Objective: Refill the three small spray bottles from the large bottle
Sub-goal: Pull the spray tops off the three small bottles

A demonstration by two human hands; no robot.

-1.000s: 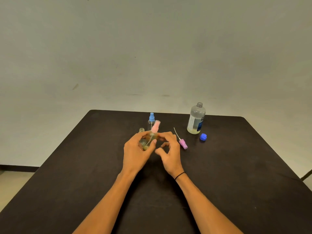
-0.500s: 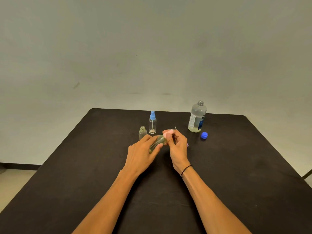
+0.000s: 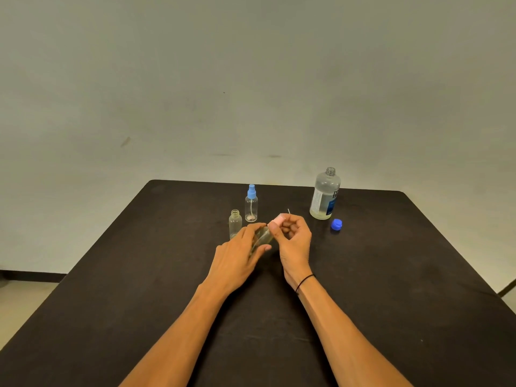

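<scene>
My left hand (image 3: 237, 258) grips a small clear spray bottle (image 3: 261, 237), tilted to the right and holding yellowish liquid. My right hand (image 3: 293, 238) pinches the bottle's pink spray cap (image 3: 278, 220). Behind my left hand stands an uncapped small bottle (image 3: 234, 223). A small bottle with a blue spray cap (image 3: 251, 203) stands behind that. The large clear bottle (image 3: 324, 194) stands open at the right rear with a little liquid at its bottom. Its blue cap (image 3: 336, 225) lies beside it. A thin white tube tip (image 3: 288, 211) pokes out behind my right hand.
Everything rests on a black table (image 3: 391, 275) whose far edge meets a plain pale wall. The pink-purple sprayer seen earlier lies hidden behind my right hand.
My hands have tilted the pink-capped bottle further to the right, and my right hand has closed its fingers on the pink cap. My right hand now covers the loose sprayer.
</scene>
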